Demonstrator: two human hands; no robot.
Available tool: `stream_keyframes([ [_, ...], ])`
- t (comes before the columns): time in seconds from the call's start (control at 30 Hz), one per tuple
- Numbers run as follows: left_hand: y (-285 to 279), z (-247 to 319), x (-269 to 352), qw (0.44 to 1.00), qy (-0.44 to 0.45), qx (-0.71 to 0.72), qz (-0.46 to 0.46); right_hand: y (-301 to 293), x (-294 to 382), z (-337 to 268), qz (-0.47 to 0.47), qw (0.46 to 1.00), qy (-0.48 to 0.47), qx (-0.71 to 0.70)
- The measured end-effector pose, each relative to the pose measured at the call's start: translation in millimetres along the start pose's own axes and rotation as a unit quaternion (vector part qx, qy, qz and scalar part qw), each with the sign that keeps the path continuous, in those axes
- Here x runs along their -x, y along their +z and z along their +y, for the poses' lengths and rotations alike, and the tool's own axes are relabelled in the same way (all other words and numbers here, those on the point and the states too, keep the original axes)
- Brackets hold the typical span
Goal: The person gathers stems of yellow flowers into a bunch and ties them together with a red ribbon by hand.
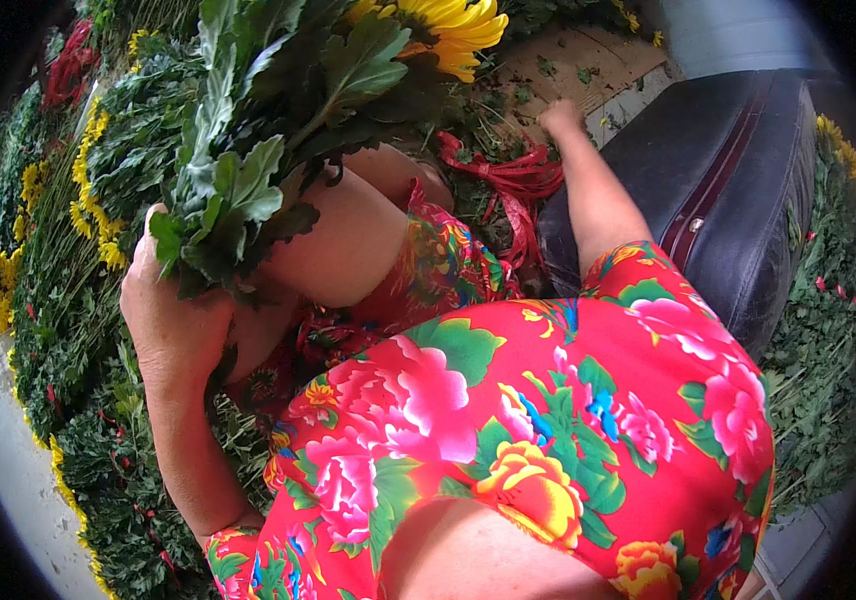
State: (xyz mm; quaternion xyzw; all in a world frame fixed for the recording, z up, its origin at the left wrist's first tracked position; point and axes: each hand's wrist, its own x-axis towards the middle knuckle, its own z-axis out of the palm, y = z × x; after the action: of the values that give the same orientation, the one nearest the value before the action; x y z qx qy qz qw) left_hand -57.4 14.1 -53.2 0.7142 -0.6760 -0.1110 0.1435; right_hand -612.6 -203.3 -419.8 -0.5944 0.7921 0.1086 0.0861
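My left hand (172,315) is closed around the lower part of a leafy chrysanthemum bunch (248,150), raised at the left of the view. Broad dark green leaves hide most of its fingers. One large yellow bloom (461,34) shows at the bunch's upper right. My right arm reaches out, and my right hand (563,120) is over a littered sheet of cardboard (570,67). Its fingers face away, so whether it grips anything is hidden. Just left of the right forearm, a bundle of red plastic strips (518,176) hangs down beside my knee.
Tied bundles of yellow chrysanthemums (67,300) lie heaped along the left side. A black padded seat (713,172) with a dark red stripe stands at the right. More bundled greenery (825,375) lies beyond it. Cut leaves and stems (488,112) litter the floor ahead.
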Motion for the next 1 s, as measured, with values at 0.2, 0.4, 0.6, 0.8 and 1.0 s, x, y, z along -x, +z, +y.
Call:
stream_keyframes([
  [0.2, -48.5, 5.1, 20.4, 0.998, 0.01, 0.052, 0.033, -52.7, 82.3, -11.5, -0.004, 0.991, 0.119, -0.059],
  [0.4, -50.4, 2.7, 21.1, 0.997, 0.01, 0.075, 0.02, -70.3, 58.0, -5.1, 0.025, 0.954, 0.17, -0.245],
  [0.6, -47.5, -4.3, 19.0, 0.994, -0.004, 0.109, -0.001, -142.8, 37.7, -26.5, 0.222, 0.745, 0.141, -0.613],
  [0.8, -56.2, -11.9, 9.7, 0.952, -0.022, 0.298, -0.069, -255.4, 70.4, -54.2, 0.165, 0.532, -0.043, -0.83],
  [1.0, -101.1, -21.4, -5.4, 0.839, -0.182, 0.483, -0.175, -286.0, 175.8, -197.6, 0.02, 0.541, -0.293, -0.788],
])
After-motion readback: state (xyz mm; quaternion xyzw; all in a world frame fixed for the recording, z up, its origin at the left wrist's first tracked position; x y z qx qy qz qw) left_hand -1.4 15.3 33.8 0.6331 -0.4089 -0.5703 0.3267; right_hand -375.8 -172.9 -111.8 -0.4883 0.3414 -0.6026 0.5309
